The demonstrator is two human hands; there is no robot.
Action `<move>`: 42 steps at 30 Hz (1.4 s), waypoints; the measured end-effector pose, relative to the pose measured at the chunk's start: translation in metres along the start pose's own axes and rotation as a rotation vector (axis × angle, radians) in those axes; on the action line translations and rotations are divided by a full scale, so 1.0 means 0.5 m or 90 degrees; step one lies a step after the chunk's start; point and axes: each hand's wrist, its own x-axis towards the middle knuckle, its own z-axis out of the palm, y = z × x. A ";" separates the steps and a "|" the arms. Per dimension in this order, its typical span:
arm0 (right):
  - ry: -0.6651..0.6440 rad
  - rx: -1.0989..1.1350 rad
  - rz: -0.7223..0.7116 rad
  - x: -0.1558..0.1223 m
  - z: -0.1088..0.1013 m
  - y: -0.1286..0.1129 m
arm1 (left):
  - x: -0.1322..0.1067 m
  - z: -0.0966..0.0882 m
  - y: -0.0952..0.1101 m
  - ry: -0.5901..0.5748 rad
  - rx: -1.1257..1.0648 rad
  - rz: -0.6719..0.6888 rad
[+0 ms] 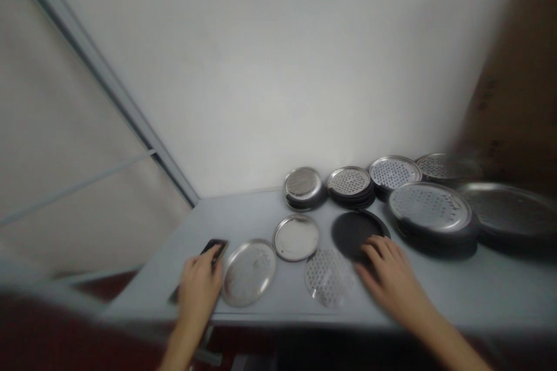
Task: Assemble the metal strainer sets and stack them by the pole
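Note:
My left hand (199, 290) rests near the table's front left edge, its fingertips touching a small dark flat object (214, 246); the fingers look loosely curled. Just right of it lies a shiny oval metal plate (249, 272). My right hand (387, 275) lies flat with fingers stretched out, its tips over the edge of a black round plate (354, 232) and beside a perforated metal disc (327, 277). A small round metal plate (296, 237) sits between them, further back.
Stacks of perforated metal discs on dark plates stand along the back: (303, 185), (350, 184), (394, 174), (448, 167). A larger stack (430, 211) and a wide metal plate (509, 208) fill the right. The grey table (243, 208) meets a white wall.

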 end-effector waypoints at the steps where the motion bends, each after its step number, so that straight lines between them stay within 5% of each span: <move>1: 0.000 0.000 0.000 0.000 0.001 0.001 | 0.011 -0.002 -0.002 0.009 0.022 0.000; 12: -0.007 -0.006 0.002 0.001 -0.006 -0.005 | 0.074 0.000 -0.053 -0.159 0.019 -0.132; 22: -0.003 -0.018 -0.002 0.003 -0.004 -0.006 | 0.056 -0.031 -0.070 -0.107 0.058 -0.129; 25: 0.004 -0.021 -0.004 0.002 -0.002 -0.005 | 0.044 -0.036 -0.052 -0.103 -0.059 -0.046; 30: 0.008 -0.024 -0.008 -0.002 0.003 0.000 | -0.010 -0.053 0.030 -0.318 -0.351 0.083; 35: 0.004 -0.023 -0.008 -0.005 0.006 0.004 | -0.054 -0.066 0.110 -0.393 -0.356 0.121; 42: -0.001 -0.026 -0.009 -0.004 0.009 0.008 | -0.054 -0.077 0.136 -0.404 -0.293 0.057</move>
